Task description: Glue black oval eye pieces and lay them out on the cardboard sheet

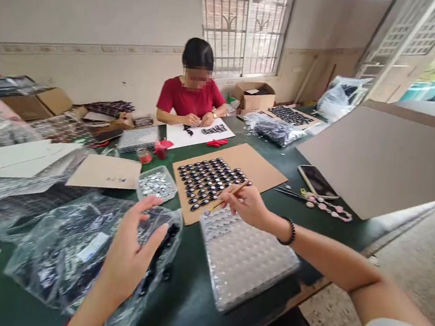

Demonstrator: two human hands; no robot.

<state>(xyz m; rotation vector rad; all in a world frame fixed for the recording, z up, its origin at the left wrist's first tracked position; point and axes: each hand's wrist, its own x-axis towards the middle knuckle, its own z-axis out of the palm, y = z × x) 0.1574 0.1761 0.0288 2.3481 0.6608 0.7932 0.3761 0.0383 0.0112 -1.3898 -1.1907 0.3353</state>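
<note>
My right hand (246, 205) pinches a thin wooden stick (233, 191), slanting down to the left. At its lower tip is a small round shiny piece (207, 213), over the far left corner of a clear dimpled plastic tray (250, 263). Small shiny pieces sit in the tray's far rows. My left hand (132, 247) is open, thumb and fingers apart, above a clear plastic bag (78, 252) of dark pieces. Beyond the hands, rows of black oval pieces with pale centres (204, 179) lie on a brown cardboard sheet (256, 161). A clear box (157, 184) holds shiny round gems.
Across the green table (175, 287) a person in a red top (195, 99) works over a white sheet (181, 135). A phone (318, 181), tweezers (293, 193) and a pink beaded strand (328, 207) lie right, beside a large cardboard sheet (387, 154). Plastic-wrapped stacks crowd the left.
</note>
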